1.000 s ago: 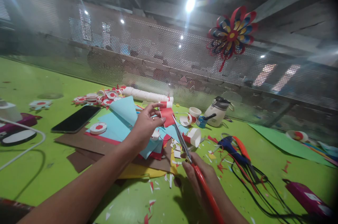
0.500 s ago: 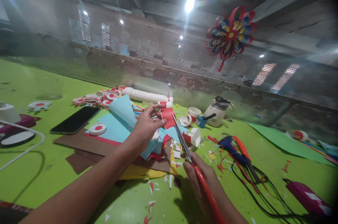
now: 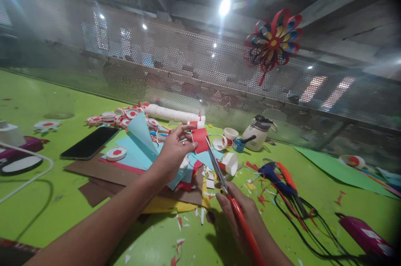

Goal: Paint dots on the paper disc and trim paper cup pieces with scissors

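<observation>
Between its thumb and fingers my left hand (image 3: 177, 149) holds a small piece of red paper (image 3: 199, 140), raised above the pile of coloured sheets. My right hand (image 3: 239, 211) is closed around a pair of red-handled scissors (image 3: 239, 220). The blades point up and forward, their tips at the right edge of the red paper. Under my left arm lie light blue paper (image 3: 138, 153), brown card (image 3: 100, 172) and yellow paper (image 3: 169, 204). A white-rimmed disc with a red centre (image 3: 116, 153) rests on the pile.
A black phone (image 3: 89, 143) and a heap of red-and-white discs (image 3: 125, 117) are at left. Paper cups (image 3: 231, 133), a blue pot (image 3: 239, 145) and a jug (image 3: 257, 134) stand behind. At right are a blue glue gun (image 3: 277, 176), cables and a purple power strip (image 3: 363, 234). Scraps litter the green table (image 3: 150, 241).
The curled light blue sheet has tipped left and lower. The red paper has turned slightly at the scissor tips. Both hands stay almost where they were.
</observation>
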Demonstrator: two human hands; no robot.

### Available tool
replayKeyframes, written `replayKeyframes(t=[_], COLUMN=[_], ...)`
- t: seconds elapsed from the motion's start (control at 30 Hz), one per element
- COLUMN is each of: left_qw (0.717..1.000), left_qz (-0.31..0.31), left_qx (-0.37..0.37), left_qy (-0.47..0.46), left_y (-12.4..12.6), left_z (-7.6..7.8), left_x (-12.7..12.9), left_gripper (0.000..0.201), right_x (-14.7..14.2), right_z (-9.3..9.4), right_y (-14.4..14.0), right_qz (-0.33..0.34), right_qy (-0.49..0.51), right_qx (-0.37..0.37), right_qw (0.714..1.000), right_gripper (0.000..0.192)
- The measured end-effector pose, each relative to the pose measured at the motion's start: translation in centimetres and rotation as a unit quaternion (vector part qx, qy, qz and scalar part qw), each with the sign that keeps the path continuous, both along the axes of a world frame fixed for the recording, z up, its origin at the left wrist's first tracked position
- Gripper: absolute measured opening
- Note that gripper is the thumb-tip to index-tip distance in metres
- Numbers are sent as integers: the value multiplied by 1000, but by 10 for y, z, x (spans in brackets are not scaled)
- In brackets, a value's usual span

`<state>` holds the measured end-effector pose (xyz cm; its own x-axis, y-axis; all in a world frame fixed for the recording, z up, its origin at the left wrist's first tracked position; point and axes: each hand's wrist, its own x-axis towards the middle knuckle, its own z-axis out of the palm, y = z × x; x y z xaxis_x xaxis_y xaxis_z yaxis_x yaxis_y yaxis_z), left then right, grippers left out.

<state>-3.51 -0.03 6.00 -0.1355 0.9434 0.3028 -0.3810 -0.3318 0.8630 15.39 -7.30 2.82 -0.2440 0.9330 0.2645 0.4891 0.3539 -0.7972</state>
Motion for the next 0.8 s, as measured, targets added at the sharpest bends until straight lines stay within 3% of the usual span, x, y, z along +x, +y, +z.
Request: replayKeyframes(t=[0.23,0.6,0.8], left_qw=[1000,997,998], left_qz=[-5,14,4], left_qx=[19,54,40], left_qy=[-19,-57,-54], left_y=[1,1,0], left_z=[3,16,15], left_x=[-5,-26,-21], left_gripper=[50,50,42], right_x=[4,34,29], right_z=[0,4,5], right_y=[3,8,6], right_qz=[7,95,80], right_qy=[-1,-36,-34], right_qx=[9,-5,-8], right_qw=[1000,995,996], right_gripper=[47,58,62])
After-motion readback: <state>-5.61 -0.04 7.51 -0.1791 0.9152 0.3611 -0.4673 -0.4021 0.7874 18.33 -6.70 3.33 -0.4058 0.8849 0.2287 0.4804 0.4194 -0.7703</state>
